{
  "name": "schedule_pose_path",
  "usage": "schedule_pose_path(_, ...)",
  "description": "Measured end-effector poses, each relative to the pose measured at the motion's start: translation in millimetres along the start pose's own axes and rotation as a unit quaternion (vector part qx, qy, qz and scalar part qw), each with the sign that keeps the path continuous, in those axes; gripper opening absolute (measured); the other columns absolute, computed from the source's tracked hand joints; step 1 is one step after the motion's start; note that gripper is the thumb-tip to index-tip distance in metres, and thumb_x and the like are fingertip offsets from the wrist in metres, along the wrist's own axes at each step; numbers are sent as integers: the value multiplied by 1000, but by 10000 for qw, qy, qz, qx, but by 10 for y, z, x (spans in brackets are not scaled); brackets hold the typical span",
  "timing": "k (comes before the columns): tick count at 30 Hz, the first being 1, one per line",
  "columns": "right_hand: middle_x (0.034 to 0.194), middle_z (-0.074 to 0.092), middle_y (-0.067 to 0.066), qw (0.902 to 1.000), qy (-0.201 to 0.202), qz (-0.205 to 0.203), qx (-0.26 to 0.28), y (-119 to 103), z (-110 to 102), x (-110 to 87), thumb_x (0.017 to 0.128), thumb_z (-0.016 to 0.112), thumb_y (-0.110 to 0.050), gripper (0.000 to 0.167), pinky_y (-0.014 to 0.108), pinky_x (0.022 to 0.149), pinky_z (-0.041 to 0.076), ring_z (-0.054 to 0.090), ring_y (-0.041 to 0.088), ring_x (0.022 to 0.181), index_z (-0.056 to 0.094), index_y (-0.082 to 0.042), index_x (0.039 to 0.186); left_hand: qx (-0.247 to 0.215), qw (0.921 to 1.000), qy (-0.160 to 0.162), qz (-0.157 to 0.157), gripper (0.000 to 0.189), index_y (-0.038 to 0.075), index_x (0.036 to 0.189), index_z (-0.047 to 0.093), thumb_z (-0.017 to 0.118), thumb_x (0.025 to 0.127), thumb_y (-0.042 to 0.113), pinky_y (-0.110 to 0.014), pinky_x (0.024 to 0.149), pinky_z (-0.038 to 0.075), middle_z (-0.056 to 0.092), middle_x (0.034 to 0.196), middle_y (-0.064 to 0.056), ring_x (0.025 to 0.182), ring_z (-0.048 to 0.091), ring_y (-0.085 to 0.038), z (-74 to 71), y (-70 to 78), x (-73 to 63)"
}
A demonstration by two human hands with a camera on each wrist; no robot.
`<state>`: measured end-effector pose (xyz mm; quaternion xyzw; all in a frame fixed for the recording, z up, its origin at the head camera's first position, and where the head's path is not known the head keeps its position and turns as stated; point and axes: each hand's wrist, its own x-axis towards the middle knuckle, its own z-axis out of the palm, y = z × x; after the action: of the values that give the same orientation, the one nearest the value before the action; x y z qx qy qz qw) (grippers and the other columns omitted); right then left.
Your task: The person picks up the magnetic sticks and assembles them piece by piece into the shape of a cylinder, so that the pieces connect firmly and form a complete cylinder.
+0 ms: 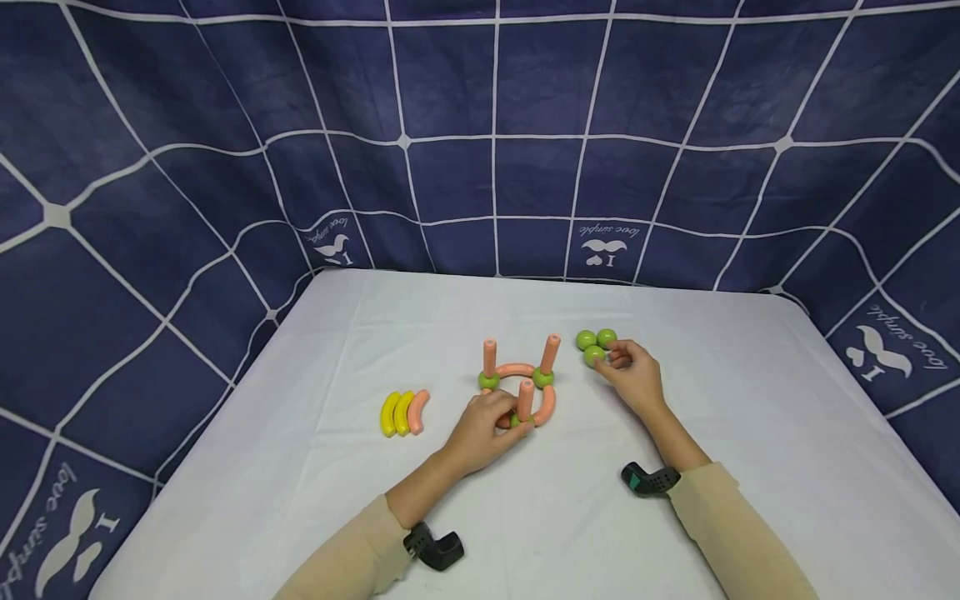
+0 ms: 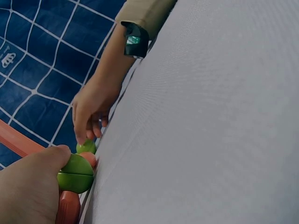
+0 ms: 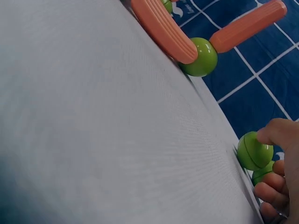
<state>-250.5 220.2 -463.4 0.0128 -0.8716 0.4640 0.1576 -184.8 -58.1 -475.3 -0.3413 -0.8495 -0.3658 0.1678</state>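
My left hand (image 1: 483, 429) pinches a green ball connector (image 2: 75, 173) at the near corner of a ring. The ring is built from curved orange pieces (image 1: 515, 369) joined by green balls, with straight orange rods (image 1: 550, 354) standing up from them. To the right, my right hand (image 1: 633, 379) is at a cluster of loose green balls (image 1: 586, 339). Its thumb lies on the nearest ball (image 3: 254, 151), with the other fingers curled beside it. Part of the ring's left side is hidden behind my left hand.
Left of the ring, two yellow curved pieces (image 1: 395, 414) and one orange curved piece (image 1: 417, 412) lie side by side. Everything stands on a white cloth-covered table (image 1: 375, 333). A dark blue curtain with white lines (image 1: 450, 179) hangs behind and at both sides.
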Motion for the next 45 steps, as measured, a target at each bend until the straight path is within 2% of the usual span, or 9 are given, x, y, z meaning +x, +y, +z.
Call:
schedule_pose_path(8,96,62,16,9993,-115,120,-340,33,46,27,82,79,-22,44,22,71,45,57,23,83,62,7,110,-23,10000,38,-2,16,15,91,65,76,86,25,-33,75,40,58,85,5,76,48,-9,-2,3,-1)
schedule_pose_path(14,91,60,15,9986,-132,57,-514,19,61,40,80,79,-21,40,26,70,43,54,22,79,63,8,104,-10,10000,2,-26,17,14,93,65,76,85,24,-34,74,39,58,86,5,76,48,-9,-7,8,2)
schedule_pose_path(27,101,63,18,9989,-305,300,-214,-65,29,3,80,73,-13,41,21,73,44,57,25,89,53,3,112,-19,9999,-106,-120,17,14,95,66,75,87,27,-33,76,39,56,85,6,77,47,-9,-15,21,3)
schedule_pose_path(35,98,65,17,9984,-481,-148,275,-330,-21,-134,79,72,-9,42,19,71,44,57,24,87,52,3,113,5,9998,-135,-129,17,14,94,65,75,87,27,-32,75,38,55,84,5,75,46,-9,-31,23,9)
schedule_pose_path(45,92,67,15,9932,-503,-753,731,-634,-39,-324,77,75,-2,39,18,69,43,55,12,79,56,3,110,-4,9999,-111,-125,18,15,94,66,75,86,28,-32,75,38,56,84,6,75,46,-8,-31,17,2)
